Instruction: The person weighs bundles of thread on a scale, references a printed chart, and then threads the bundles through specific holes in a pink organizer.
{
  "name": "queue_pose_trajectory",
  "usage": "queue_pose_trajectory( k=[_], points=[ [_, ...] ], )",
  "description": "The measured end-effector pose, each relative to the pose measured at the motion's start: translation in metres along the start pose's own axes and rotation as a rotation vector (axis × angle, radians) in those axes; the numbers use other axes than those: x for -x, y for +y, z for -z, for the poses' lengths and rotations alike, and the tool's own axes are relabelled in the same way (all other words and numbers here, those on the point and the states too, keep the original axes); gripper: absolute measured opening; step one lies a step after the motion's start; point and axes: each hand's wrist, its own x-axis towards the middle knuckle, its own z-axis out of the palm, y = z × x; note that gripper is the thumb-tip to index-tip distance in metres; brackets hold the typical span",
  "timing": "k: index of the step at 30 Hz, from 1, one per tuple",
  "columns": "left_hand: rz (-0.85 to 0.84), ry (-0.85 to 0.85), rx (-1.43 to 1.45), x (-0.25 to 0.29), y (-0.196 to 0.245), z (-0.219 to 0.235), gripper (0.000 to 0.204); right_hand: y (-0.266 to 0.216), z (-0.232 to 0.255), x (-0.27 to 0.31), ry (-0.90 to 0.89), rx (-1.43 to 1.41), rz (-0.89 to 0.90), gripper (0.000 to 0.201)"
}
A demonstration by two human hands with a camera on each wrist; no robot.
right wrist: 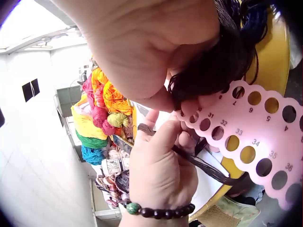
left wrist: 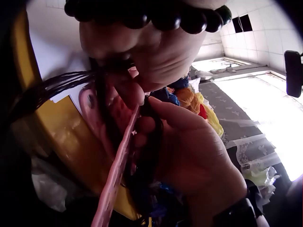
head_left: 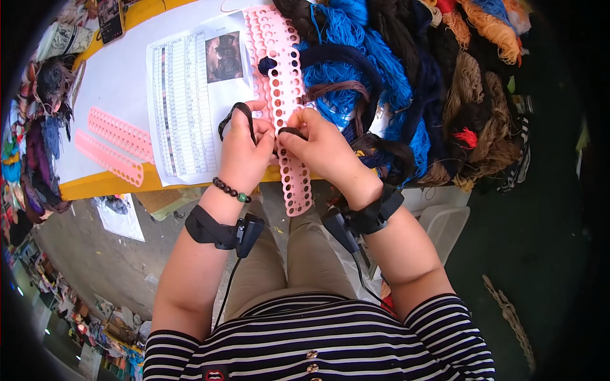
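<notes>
Left hand [head_left: 244, 149] pinches a dark thread bundle [head_left: 234, 115] looping above its knuckles, right hand [head_left: 318, 147] grips what appears to be the same dark thread against the pink perforated strip [head_left: 289, 108] held between both hands.

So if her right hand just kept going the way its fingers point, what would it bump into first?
Most likely the left hand. The right hand points leftward across the pink card, its fingers pinching dark thread, and the two hands already almost meet there.
</notes>
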Motion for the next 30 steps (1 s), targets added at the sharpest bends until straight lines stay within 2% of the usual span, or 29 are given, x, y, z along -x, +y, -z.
queue_pose_trajectory(
  k=[4,7,10,13,16,19,20,21,23,30],
  points=[
    [0.087,-0.039,0.046,-0.001,0.010,0.003,0.043,0.006,-0.002,-0.005,-0.004,0.079,0.007,0.012],
    [0.152,-0.074,0.201,-0.003,0.009,0.006,0.045,0.009,-0.001,-0.006,0.026,0.035,0.019,0.020],
    [0.148,-0.095,0.170,-0.004,0.006,0.007,0.046,0.004,0.000,-0.006,0.019,0.041,-0.013,0.019],
    [0.020,-0.092,0.072,-0.005,0.002,0.006,0.041,0.007,0.000,-0.006,0.004,0.037,-0.025,0.022],
    [-0.069,0.012,-0.149,-0.002,0.007,0.005,0.039,0.012,-0.002,-0.009,-0.012,-0.090,-0.029,0.027],
    [-0.115,0.177,-0.459,-0.001,0.002,0.021,0.036,0.005,-0.001,-0.004,-0.058,0.030,-0.024,0.033],
    [-0.094,0.220,-0.451,-0.002,-0.004,0.033,0.036,0.001,0.000,-0.004,-0.058,0.076,-0.029,0.033],
    [-0.022,0.201,-0.425,0.000,-0.001,0.040,0.035,-0.003,0.001,-0.003,-0.056,0.122,-0.035,0.034],
    [-0.014,0.118,-0.313,0.004,-0.005,0.045,0.033,-0.006,0.000,-0.002,-0.042,0.183,-0.032,0.035],
    [0.101,0.134,-0.089,0.004,0.005,0.036,0.035,-0.005,0.000,-0.001,-0.032,0.174,-0.053,0.035]
  ],
)
